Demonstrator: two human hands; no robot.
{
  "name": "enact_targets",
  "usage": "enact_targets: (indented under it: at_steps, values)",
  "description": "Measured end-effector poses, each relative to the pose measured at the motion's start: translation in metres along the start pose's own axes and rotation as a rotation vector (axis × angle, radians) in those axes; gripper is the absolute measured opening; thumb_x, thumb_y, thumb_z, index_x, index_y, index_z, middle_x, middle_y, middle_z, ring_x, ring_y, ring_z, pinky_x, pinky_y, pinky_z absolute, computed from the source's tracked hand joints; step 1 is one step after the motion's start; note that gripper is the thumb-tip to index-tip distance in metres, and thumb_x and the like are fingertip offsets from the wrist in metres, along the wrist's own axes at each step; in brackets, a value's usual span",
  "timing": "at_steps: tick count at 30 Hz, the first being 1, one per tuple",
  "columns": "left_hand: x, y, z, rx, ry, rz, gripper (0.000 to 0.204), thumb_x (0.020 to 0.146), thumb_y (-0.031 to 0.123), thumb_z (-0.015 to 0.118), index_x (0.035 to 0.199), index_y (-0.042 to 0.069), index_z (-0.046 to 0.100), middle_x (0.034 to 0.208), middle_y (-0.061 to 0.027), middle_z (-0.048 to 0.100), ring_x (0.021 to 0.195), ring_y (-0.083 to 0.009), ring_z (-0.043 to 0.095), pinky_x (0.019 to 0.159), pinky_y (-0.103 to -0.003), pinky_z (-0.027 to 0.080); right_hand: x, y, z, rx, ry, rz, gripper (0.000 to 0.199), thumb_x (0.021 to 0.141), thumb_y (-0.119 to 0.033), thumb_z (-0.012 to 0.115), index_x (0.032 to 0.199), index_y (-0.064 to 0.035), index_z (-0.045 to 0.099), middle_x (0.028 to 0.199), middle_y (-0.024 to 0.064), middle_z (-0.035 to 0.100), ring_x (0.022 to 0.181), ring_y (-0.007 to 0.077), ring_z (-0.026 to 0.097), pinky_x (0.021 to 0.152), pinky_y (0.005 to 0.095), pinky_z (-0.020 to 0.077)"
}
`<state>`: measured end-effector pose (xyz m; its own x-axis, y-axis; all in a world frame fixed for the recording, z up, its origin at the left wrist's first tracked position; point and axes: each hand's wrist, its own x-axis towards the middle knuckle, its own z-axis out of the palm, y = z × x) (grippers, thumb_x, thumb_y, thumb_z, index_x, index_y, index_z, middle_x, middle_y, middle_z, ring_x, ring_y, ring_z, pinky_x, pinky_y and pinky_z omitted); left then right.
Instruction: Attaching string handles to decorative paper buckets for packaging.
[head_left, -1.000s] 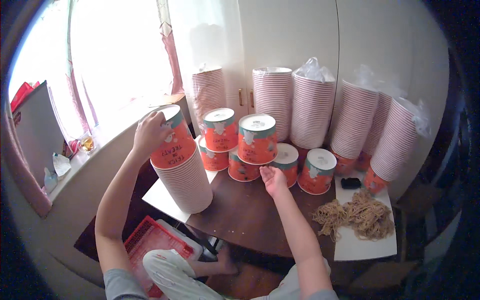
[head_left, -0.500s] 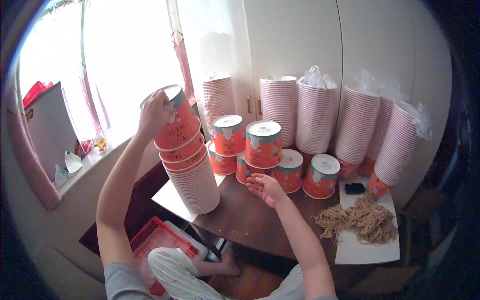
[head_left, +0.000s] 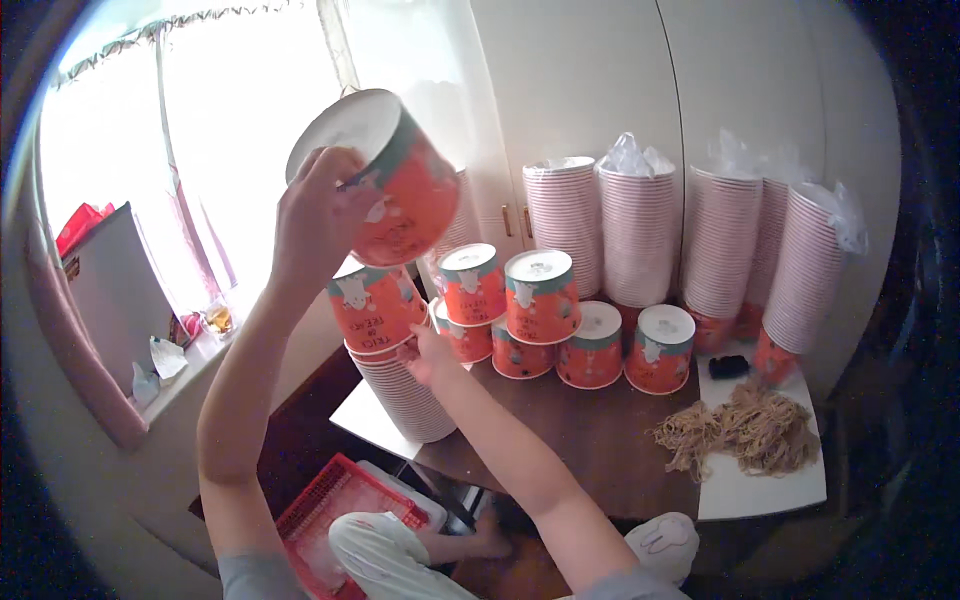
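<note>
My left hand (head_left: 320,205) is raised at the upper left. It grips an upside-down orange paper bucket (head_left: 415,200) with a green band and white base, tilted and lifted off the stack. Below it stands a tall stack of nested paper buckets (head_left: 405,398), their pale rims showing. Topping this stack is another orange bucket (head_left: 375,310), base up. My right hand (head_left: 428,357) is at the lower rim of that top bucket, its fingers closed against the edge. Just to the right, several more upside-down orange buckets (head_left: 540,300) stand in two tiers.
Tall stacks of buckets (head_left: 635,235), some topped with clear plastic, line the cabinet. A bundle of tan twine (head_left: 745,430) and a small black object (head_left: 728,367) lie on the table's white right end (head_left: 760,490). A red basket (head_left: 335,500) stands below left, near my legs.
My left hand has lifted a bucket off the stack, up and to the right. My right hand has moved left to the stack. The view has shifted slightly.
</note>
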<state>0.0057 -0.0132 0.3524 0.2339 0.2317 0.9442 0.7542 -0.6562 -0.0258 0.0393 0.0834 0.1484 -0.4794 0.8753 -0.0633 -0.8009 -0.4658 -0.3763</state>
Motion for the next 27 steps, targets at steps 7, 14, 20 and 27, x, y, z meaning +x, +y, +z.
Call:
enact_targets:
  at_steps: [7, 14, 20, 27]
  values:
    - [0.0, 0.04, 0.121, -0.349, -0.348, -0.095, 0.022, 0.069, 0.019, 0.062, 0.079, 0.001, 0.052, 0.082, -0.0168, 0.053, 0.077, -0.0322, 0.056, 0.065, -0.04, 0.045, 0.042, 0.005, -0.013, -0.211, 0.019, -0.207, 0.033, 0.088, -0.008, 0.04, 0.121, -0.0135, 0.043, 0.114, 0.007, 0.052, 0.1, 0.0195, 0.054, 0.086, 0.0371, 0.0463]
    - [-0.043, 0.125, 0.277, -0.337, -0.677, 0.07, 0.019, 0.07, 0.017, 0.057, 0.077, 0.0, 0.053, 0.084, -0.0204, 0.058, 0.079, -0.0366, 0.057, 0.069, -0.044, 0.045, 0.085, -0.015, -0.073, -0.516, 0.091, -0.31, 0.011, 0.084, -0.007, 0.049, 0.092, -0.0038, 0.056, 0.076, 0.0067, 0.06, 0.067, 0.0184, 0.057, 0.061, 0.03, 0.0498]
    - [-0.09, 0.089, 0.347, -0.319, -0.644, -0.041, 0.02, 0.067, 0.014, 0.059, 0.082, 0.002, 0.052, 0.088, -0.0167, 0.056, 0.087, -0.0337, 0.055, 0.078, -0.044, 0.042, 0.098, 0.044, -0.052, -0.682, 0.083, -0.922, 0.008, 0.081, -0.001, 0.053, 0.09, 0.0001, 0.053, 0.078, 0.007, 0.058, 0.063, 0.0132, 0.058, 0.055, 0.0204, 0.0522]
    - [-0.091, 0.05, 0.346, -0.214, -0.447, 0.127, 0.037, 0.063, 0.014, 0.066, 0.096, 0.003, 0.052, 0.101, -0.0153, 0.051, 0.1, -0.033, 0.048, 0.093, -0.047, 0.033, 0.042, 0.002, 0.007, -0.176, -0.087, -0.034, 0.01, 0.082, -0.004, 0.053, 0.091, -0.0012, 0.052, 0.079, 0.006, 0.058, 0.064, 0.0125, 0.058, 0.058, 0.0202, 0.0523]
